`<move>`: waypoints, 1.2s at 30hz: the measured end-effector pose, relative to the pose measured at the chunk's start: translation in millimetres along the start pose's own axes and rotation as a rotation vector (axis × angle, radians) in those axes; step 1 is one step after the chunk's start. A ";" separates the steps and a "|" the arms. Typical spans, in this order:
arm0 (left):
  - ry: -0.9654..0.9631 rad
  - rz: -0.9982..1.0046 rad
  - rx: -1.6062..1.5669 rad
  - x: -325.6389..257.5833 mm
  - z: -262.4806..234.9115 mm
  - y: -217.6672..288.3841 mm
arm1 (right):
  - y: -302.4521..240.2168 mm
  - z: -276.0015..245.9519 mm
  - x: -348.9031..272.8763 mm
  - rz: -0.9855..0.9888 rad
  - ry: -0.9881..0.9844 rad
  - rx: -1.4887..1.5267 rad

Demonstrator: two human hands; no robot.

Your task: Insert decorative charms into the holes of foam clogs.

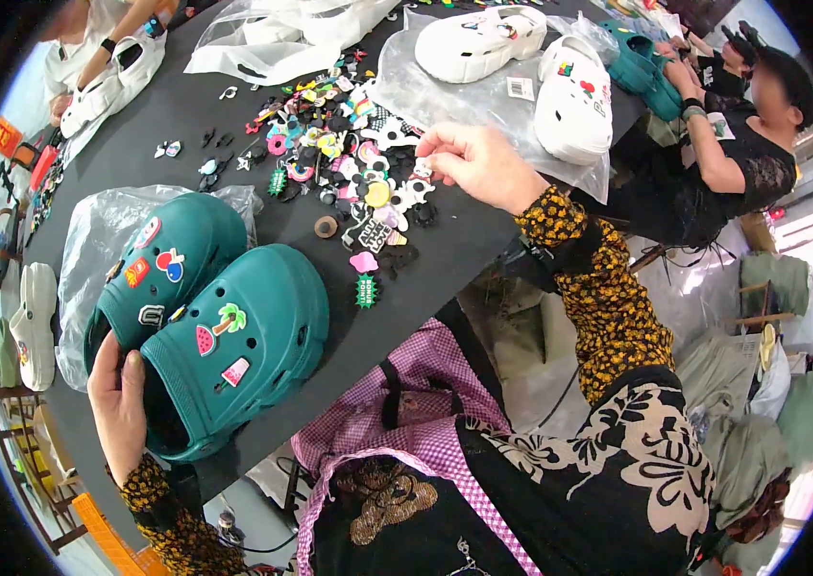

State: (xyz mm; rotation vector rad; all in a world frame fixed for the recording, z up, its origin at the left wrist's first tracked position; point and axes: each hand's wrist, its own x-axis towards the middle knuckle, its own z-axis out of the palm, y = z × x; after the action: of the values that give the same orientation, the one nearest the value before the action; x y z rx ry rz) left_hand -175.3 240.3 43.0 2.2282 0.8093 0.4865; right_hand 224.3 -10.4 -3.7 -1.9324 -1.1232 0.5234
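The person's left hand (118, 403) grips the heel end of a teal clog (243, 346), thumb hooked over the heel rim and fingers tucked beneath, so the hand is closed around the shoe. That clog lies on the dark table (137, 154) near its front edge, already dotted with charms: a watermelon slice, a palm tree and a pink one. A second teal clog (171, 264) lies touching it on the far side, resting on a clear plastic bag (89, 240).

The right hand (478, 163) is out over the heap of shoe charms (349, 163) in the middle of the table, fingertips pinched together at the heap's right edge; whether they have one caught I cannot tell. A pink charm (363, 261) lies loose between heap and clog.

Further back, a pair of white clogs (574, 101) sits on another bag. Across the table a co-worker's hand (685, 77) is at a teal clog (632, 58).
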 end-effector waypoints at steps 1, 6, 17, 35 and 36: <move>0.000 -0.023 -0.023 0.3 -0.1 -2.1 | 3.1 -1.4 -1.4 0.000 -0.001 -0.002; -0.049 -0.065 -0.050 -0.4 -2.0 -2.0 | 2.4 -4.0 -5.1 -0.112 0.023 -0.325; 0.061 -0.047 -0.043 -4.5 3.4 -6.2 | -25.2 17.3 26.7 -0.391 -0.043 -0.482; 0.038 0.011 -0.028 -2.2 6.1 4.2 | -17.0 18.8 16.8 -0.439 0.033 -0.434; 0.037 0.011 -0.032 -1.3 7.1 5.3 | -19.8 16.6 13.7 -0.438 0.032 -0.438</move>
State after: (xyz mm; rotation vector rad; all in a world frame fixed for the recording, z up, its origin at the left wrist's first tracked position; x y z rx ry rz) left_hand -170.2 233.0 41.8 2.2017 0.8031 0.5438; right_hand 209.8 13.9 3.5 -1.9505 -1.6880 0.0042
